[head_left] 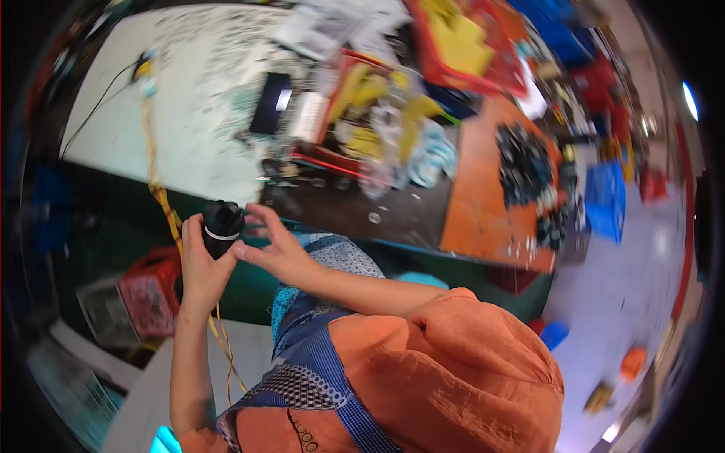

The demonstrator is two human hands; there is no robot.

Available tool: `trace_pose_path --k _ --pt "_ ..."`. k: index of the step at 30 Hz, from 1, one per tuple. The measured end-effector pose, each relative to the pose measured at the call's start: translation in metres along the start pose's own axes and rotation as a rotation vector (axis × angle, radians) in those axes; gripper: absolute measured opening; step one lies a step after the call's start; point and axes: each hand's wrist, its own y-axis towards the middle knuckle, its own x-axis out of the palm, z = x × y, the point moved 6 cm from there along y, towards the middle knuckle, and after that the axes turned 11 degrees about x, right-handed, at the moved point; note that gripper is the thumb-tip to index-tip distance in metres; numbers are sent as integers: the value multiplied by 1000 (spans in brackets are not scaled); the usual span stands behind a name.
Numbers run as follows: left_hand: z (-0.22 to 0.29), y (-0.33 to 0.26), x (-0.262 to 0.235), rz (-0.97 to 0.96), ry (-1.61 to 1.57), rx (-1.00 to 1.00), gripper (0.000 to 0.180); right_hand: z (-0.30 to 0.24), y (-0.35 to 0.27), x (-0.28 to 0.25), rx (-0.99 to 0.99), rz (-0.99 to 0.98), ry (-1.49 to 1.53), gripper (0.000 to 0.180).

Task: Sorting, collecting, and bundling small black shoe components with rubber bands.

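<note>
My left hand (202, 260) is wrapped round a black, roughly cylindrical object (224, 220) with a pale ring about its middle. It is held upright in front of the table edge; its exact kind is not plain. Close by on its right side is my right hand (278, 251), with thumb and fingers apart. The right thumb tip lies beside the object's lower part, and I cannot tell whether it touches. A yellow twisted cord (161, 198) runs down past my left hand from the white table.
Small dark bits lie scattered on the white table (113, 113). A red basket (332, 98) of yellow pieces and plastic bags stands ahead, near a dark phone-like slab (271, 103). Black parts (522, 162) are heaped on the orange board (476, 204). A red stool (151, 291) stands lower left.
</note>
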Motion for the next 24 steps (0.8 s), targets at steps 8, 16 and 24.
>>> trace_pose_path --k 8,16,24 --pt "151 -20 216 -486 7 313 66 22 -152 -183 -44 392 416 62" --pt "265 -73 411 -936 70 637 94 87 -358 -474 -80 1267 -47 49" --pt "265 -85 561 -877 522 762 125 112 -566 -760 -112 1840 -389 66"
